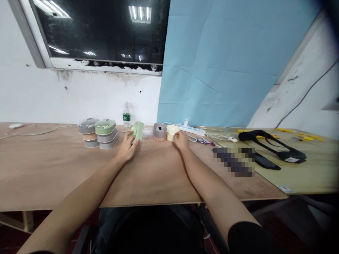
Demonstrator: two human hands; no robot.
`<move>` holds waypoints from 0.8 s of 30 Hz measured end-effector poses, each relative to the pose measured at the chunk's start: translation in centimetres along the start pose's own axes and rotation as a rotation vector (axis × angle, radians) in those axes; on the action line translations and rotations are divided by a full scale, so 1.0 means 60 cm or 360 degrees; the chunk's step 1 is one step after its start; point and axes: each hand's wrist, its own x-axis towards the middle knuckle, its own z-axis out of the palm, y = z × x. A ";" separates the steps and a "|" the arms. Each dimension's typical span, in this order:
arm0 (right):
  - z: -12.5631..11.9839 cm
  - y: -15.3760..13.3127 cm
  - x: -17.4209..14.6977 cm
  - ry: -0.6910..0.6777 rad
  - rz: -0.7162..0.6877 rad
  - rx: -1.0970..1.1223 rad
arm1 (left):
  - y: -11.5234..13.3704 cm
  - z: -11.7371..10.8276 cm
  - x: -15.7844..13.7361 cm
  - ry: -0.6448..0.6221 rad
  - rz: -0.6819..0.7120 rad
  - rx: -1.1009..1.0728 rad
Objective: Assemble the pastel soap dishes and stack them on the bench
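Spread across the scene from left to right, a brown wooden desk (148,176). On its far left, a green-lidded stack (107,135) and, just left of that, a grey-lidded stack (88,130). Right of both, a left hand (128,147), partly curled, thumb apart; farther right, a right hand (182,140), fingers bent inward. In the left hand, apparently held by the near edge, a tilted green lid (140,132). Between the hands, a grey-and-peach container (160,131). Just right of that, nested yellow bowls (171,131), with right-hand fingertips at their right side; impossible to tell whether gripped or merely touched. Smallest, just right of the green lid, some clear containers (147,132). Probably at the step of handling or placing pieces along this far row. Called for next, as a judgement: steadying the green lid without knocking the clear containers, and touching the yellow bowls lightly to avoid tipping.
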 end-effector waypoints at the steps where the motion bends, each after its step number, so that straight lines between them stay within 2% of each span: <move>1: 0.000 -0.002 -0.001 0.0004 -0.0003 -0.0026 | 0.000 0.000 0.000 -0.0003 0.0002 -0.0004; 7: 0.010 -0.006 -0.003 0.0026 -0.0020 -0.0027 | -0.001 0.001 -0.001 -0.0006 0.0002 -0.0023; 12: 0.002 -0.014 -0.001 0.0229 -0.0094 0.0019 | -0.004 0.003 -0.001 -0.0005 0.0029 -0.0031; 16: -0.019 -0.060 -0.008 0.0427 -0.0406 0.0123 | -0.010 0.008 0.001 0.0103 0.0068 -0.0079; 19: -0.029 -0.128 -0.033 0.0252 -0.0832 0.0243 | -0.010 0.012 0.001 0.0223 0.0128 -0.0152; 22: -0.028 -0.207 -0.076 -0.0163 -0.1224 0.0332 | -0.002 0.015 -0.002 0.0259 0.0179 -0.0260; 24: -0.024 -0.250 -0.106 -0.0423 -0.1322 0.0343 | 0.008 0.017 -0.006 0.0241 0.0208 -0.0326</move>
